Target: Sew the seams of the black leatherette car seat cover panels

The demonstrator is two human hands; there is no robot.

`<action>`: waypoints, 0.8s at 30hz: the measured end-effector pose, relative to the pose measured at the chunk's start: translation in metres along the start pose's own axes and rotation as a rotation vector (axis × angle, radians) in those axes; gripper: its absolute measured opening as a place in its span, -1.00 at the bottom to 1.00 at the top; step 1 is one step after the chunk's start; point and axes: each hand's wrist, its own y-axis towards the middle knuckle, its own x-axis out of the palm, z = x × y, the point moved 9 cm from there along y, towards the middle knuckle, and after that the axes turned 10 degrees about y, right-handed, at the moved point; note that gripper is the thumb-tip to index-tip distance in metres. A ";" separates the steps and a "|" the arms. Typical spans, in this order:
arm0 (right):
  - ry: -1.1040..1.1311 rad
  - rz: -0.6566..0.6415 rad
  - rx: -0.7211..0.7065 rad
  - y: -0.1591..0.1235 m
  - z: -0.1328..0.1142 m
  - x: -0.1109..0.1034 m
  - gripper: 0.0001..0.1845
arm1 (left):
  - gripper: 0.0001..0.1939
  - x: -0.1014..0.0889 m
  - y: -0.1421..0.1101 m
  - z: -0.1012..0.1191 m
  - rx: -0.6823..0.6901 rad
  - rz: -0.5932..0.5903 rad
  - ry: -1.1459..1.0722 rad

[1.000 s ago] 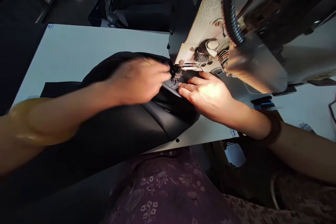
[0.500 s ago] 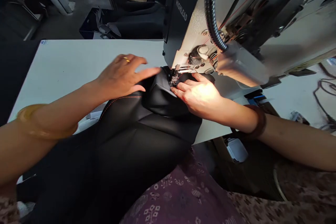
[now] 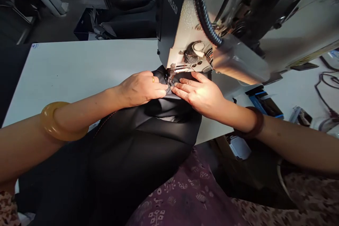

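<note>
A black leather-like cover (image 3: pixel 132 148) with an orange stitch line lies across the white table (image 3: pixel 79 67) and hangs into my lap. Its far edge sits under the presser foot (image 3: pixel 170 77) of a grey sewing machine (image 3: pixel 212 17). My left hand (image 3: pixel 140 88), with a ring, has its fingers curled and pressed on the cover just left of the foot. My right hand (image 3: pixel 201 93) lies with fingers stretched flat on the cover just right of the foot. The fingertips of both hands nearly meet in front of the needle.
A black flexible hose (image 3: pixel 202 10) runs down the machine head. A blue and black box (image 3: pixel 265 102) and cables (image 3: pixel 325 88) lie on the table at the right. Dark bins (image 3: pixel 106 24) stand behind the table.
My left hand came down from hovering open over the table and now presses the cover beside the foot. The cover slid toward me off the table's left part. The right hand stayed.
</note>
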 end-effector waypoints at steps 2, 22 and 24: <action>0.025 -0.003 -0.014 0.001 0.005 0.002 -0.53 | -0.64 -0.002 0.002 0.006 0.020 -0.012 0.066; 0.079 0.136 -0.080 -0.014 0.003 0.007 -0.53 | -0.69 -0.010 0.010 0.014 -0.039 -0.031 0.133; 0.159 0.129 -0.059 -0.013 0.007 0.008 -0.49 | -0.67 -0.012 0.010 0.015 -0.049 -0.016 0.140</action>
